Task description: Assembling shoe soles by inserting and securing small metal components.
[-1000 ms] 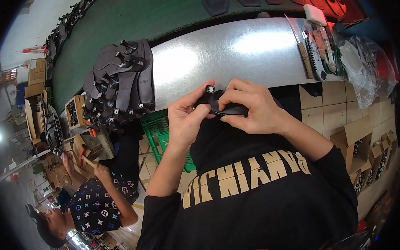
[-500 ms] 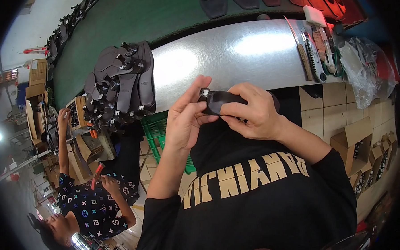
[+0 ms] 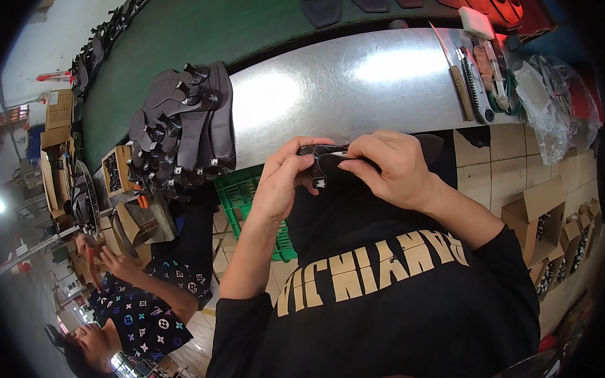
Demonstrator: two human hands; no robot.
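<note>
A dark brown sandal (image 3: 431, 148) is held between my two hands, just off the near edge of the metal worktop. Its sole points to the right. My left hand (image 3: 280, 183) pinches the strap end, a dark strap with a pale patch near its tip. With curled fingers my right hand (image 3: 395, 166) grips the middle of the sandal and hides much of it. To the left, a pile of dark sandals (image 3: 189, 136) lies at the worktop's end.
An awl (image 3: 460, 91), a utility knife (image 3: 483, 110) and other tools lie at the worktop's right end, beside clear plastic bags (image 3: 549, 107). A green crate (image 3: 239, 212) stands below. At left, a co-worker (image 3: 142, 297) handles a red tool (image 3: 91, 260).
The sandal has turned in my hands, bringing its strap into view from another side. My left fingers have curled in. The co-worker's raised hand has come down to the red tool.
</note>
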